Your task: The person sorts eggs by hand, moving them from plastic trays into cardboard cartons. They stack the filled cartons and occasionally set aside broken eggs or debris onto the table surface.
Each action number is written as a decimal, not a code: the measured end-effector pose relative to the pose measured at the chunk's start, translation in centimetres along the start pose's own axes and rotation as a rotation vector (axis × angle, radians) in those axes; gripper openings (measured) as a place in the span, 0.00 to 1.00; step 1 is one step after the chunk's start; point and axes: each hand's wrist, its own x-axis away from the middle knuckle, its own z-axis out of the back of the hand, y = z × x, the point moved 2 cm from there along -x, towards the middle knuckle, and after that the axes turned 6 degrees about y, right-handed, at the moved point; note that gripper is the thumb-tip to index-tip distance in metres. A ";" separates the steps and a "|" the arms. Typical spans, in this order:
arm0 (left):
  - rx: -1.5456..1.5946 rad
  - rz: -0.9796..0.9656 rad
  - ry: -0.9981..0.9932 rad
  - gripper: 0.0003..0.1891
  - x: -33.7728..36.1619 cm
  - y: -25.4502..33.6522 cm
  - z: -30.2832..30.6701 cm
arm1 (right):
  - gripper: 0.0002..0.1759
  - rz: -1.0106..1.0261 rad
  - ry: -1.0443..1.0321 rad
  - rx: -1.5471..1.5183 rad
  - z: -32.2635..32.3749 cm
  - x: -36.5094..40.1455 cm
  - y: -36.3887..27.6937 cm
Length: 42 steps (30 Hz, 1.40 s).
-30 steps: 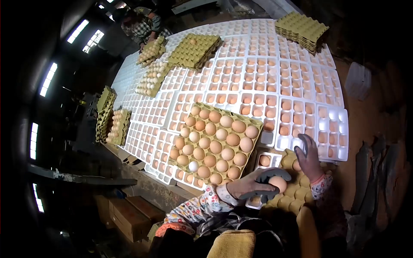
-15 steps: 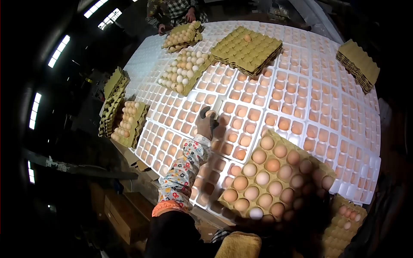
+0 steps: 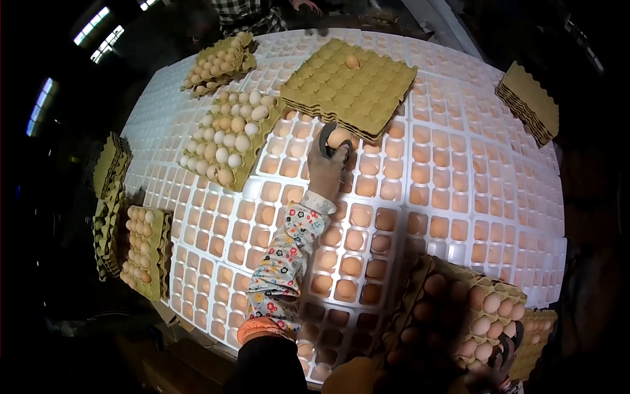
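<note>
My left hand, in a dark glove with bare-looking fingers and a flowered sleeve, is closed around a brown egg. It is above the white plastic egg trays, just in front of a stack of pulp trays. At the lower right, my right hand grips the near right edge of a pulp egg tray filled with eggs. Much of that tray and hand is in deep shadow. Brown eggs sit in the compartments of the white trays beneath both hands.
A lone egg rests on the pulp stack. Pulp trays of eggs stand to its left, with more at the left edge. Another pulp stack stands far right. Across the table is a person in checked clothing.
My left hand has reached farther forward, toward the pulp stack, with an egg in its fingers. The egg-filled pulp tray has moved lower and right, and the camera view has shifted.
</note>
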 end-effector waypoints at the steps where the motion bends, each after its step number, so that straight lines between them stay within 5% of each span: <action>1: -0.066 -0.211 0.048 0.24 -2.2 -0.4 -1.5 | 0.25 -0.015 0.001 0.005 0.3 0.3 0.2; 2: -0.133 -0.422 0.098 0.24 -4.3 -0.6 -3.0 | 0.25 -0.025 0.003 0.005 0.5 0.4 0.4; 6: -0.192 -0.440 0.191 0.24 -9.0 1.7 -7.6 | 0.25 -0.050 0.021 -0.013 1.9 1.3 1.2; 11: -0.623 -0.202 0.033 0.35 -7.4 2.1 -9.0 | 0.25 -0.063 0.059 -0.045 3.4 3.1 2.2; 14: -0.422 -0.246 -0.058 0.33 -6.1 -2.2 -7.3 | 0.25 -0.046 0.087 -0.072 4.7 4.2 2.5; 15: -0.383 -0.312 -0.032 0.26 -2.8 -2.3 -6.5 | 0.25 -0.041 0.100 -0.090 5.0 4.4 2.5; 19: -0.536 -0.058 -0.267 0.21 10.7 -2.3 -4.8 | 0.24 0.004 0.161 -0.134 5.2 4.8 1.8; 21: -0.542 -0.125 -0.257 0.20 13.7 0.6 -5.5 | 0.23 0.059 0.202 -0.140 5.7 4.7 1.2; 26: -0.238 -0.273 -0.448 0.16 17.3 11.9 -13.1 | 0.22 0.270 0.337 -0.190 6.9 4.2 -0.7; 27: -0.379 -0.376 -0.478 0.17 19.1 14.1 -15.0 | 0.22 0.285 0.381 -0.231 7.2 4.3 -0.9; 31: -0.214 -0.139 -0.691 0.16 29.3 16.6 -20.8 | 0.25 0.140 0.468 -0.530 6.7 6.5 0.9; 33: -0.312 -0.165 -0.823 0.17 37.0 17.7 -23.1 | 0.26 0.281 0.312 -0.563 7.6 10.3 2.1; 35: -0.403 -0.099 -1.003 0.20 43.3 17.0 -25.4 | 0.26 0.568 0.128 -0.449 10.3 13.5 6.1; 36: -0.458 -0.263 -1.063 0.24 46.2 16.0 -27.1 | 0.23 0.608 0.339 -0.301 12.1 13.9 8.7; 38: -0.562 -0.641 -1.109 0.27 50.4 12.7 -31.2 | 0.23 0.305 0.333 -0.206 18.1 13.3 16.2; 40: -0.871 -0.683 -1.080 0.31 53.4 7.5 -35.4 | 0.24 0.034 0.394 -0.054 23.0 11.8 21.9; 42: -1.030 -0.732 -1.107 0.31 54.2 1.8 -38.3 | 0.26 0.068 0.202 0.147 23.7 10.3 24.2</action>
